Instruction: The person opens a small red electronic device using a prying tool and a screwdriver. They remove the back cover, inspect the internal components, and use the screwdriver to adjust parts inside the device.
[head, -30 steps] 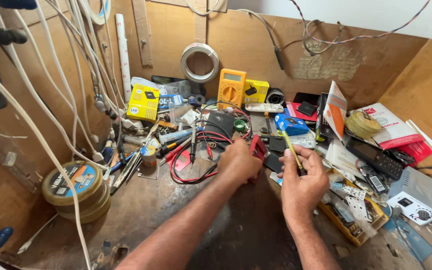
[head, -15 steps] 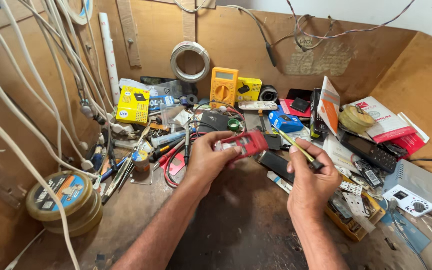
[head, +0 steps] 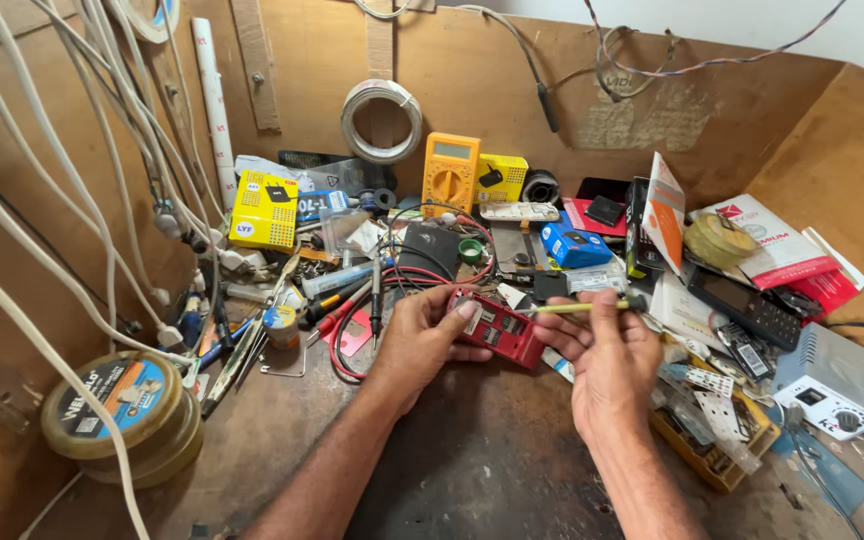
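Red circuit module (head: 497, 328) clamped in left hand (head: 420, 340); right hand (head: 607, 355) pinches a yellow screwdriver (head: 582, 306) (yellow boxes behind) over a cluttered wooden surface (head: 472, 460).

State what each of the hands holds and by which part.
Left hand grips the small red rectangular device by its left end. Right hand pinches the thin yellow-green tool along its shaft.

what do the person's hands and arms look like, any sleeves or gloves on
Both forearms are bare as far as the picture shows: no sleeves visible. The left hand and right hand wear no gloves, and no watch, bracelet or ring can be seen. Nails look short and plain.
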